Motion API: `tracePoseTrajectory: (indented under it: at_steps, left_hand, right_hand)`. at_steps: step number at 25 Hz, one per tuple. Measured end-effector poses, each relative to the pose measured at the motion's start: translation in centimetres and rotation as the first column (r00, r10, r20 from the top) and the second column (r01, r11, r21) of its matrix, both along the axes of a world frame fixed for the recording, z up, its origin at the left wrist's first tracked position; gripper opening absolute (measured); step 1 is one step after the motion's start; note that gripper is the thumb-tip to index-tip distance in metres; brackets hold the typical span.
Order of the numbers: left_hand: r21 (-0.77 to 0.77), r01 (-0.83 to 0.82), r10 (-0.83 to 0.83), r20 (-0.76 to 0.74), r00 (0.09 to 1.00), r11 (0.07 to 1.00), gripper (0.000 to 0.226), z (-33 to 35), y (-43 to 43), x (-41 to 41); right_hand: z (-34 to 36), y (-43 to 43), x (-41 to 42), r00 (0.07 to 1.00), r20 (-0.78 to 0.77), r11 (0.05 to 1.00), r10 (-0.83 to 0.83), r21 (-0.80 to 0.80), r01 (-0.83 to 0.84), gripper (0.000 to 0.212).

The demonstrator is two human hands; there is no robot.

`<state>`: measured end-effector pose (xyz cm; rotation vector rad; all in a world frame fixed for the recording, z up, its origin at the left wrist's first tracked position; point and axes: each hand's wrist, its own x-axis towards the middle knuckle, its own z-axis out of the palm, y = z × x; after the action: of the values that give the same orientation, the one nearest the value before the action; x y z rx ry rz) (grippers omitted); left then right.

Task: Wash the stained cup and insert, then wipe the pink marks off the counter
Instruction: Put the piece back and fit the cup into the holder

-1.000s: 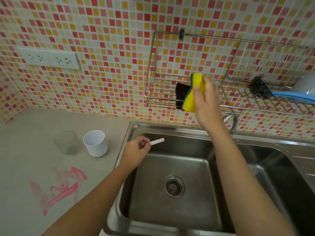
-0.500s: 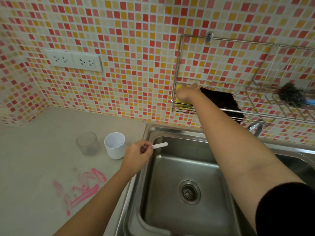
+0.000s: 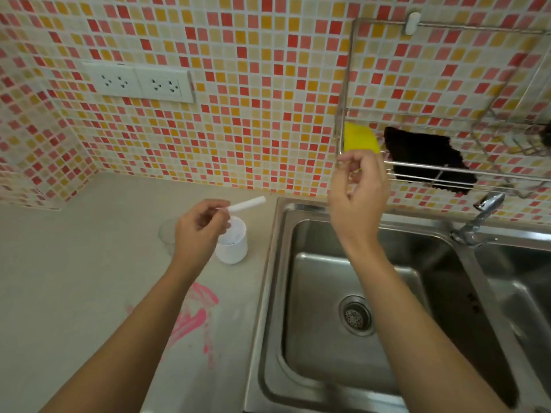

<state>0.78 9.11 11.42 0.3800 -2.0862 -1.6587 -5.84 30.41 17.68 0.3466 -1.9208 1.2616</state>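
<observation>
Pink marks (image 3: 193,320) lie on the counter (image 3: 59,293) at lower centre, beside the sink (image 3: 343,293). Your left hand (image 3: 198,234) pinches a white stick (image 3: 247,203) over the white cup (image 3: 234,244); lower it in gently. Your right hand (image 3: 356,195) hangs loose and empty below the yellow sponge (image 3: 359,140) in the wire rack (image 3: 447,174). No writing is legible.

Red/orange/pink mosaic wall tiles (image 3: 253,114), yellow sponge (image 3: 359,140), black cloth (image 3: 423,156), pink marks (image 3: 193,320), white cup (image 3: 234,245)
</observation>
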Motion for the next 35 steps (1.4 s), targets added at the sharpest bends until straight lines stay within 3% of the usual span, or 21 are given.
tracePoseTrajectory:
  at_steps: [3, 5, 8, 10, 13, 17, 23, 35]
  left_hand:
    - [-0.019, -0.053, 0.054, 0.059, 0.997, 0.998, 0.020, -0.7, -4.3, 0.1]
    - [-0.069, -0.052, 0.061, 0.128, 0.990, 0.996, 0.019, -1.4, -6.3, -0.1]
    - [-0.256, 0.018, 0.048, 0.250, 0.967, 0.966, 0.018, -2.5, -8.2, -0.8]
    - [-0.407, 0.127, 0.001, 0.301, 0.954, 0.905, 0.018, -3.1, -8.8, -1.7]
    - [-0.580, 0.253, -0.057, 0.334, 0.941, 0.774, 0.021, -3.7, -8.9, -3.2]
    - [-0.660, 0.371, -0.136, 0.380, 0.915, 0.653, 0.024, -4.6, -8.9, -5.0]
    - [-0.689, 0.427, -0.172, 0.409, 0.896, 0.586, 0.025, -5.9, -9.3, -5.7]
    - [-0.733, 0.526, -0.232, 0.474, 0.849, 0.431, 0.028, -5.0, -8.2, -6.7]
  right_hand:
    - [-7.0, -2.8, 1.3, 0.985, 0.143, 0.994, 0.101, 0.037, -0.107, 0.007]
    - [-11.5, -4.8, 1.3, 0.919, 0.368, 0.977, 0.140, 0.099, -0.189, 0.016]
    - [-16.4, -7.8, 0.9, 0.647, 0.738, 0.899, 0.191, 0.133, -0.417, 0.066]
    - [-18.1, -9.7, 1.0, 0.518, 0.826, 0.838, 0.222, 0.110, -0.534, 0.091]
    - [-18.8, -12.0, 0.9, 0.472, 0.835, 0.840, 0.282, 0.023, -0.543, 0.107]
    - [-19.9, -14.1, 0.5, 0.505, 0.803, 0.894, 0.318, -0.076, -0.441, 0.113]
    - [-20.6, -14.2, 0.9, 0.504, 0.782, 0.883, 0.366, -0.122, -0.452, 0.095]
    - [-21.6, -14.5, 0.4, 0.504, 0.804, 0.886, 0.316, -0.060, -0.459, 0.093]
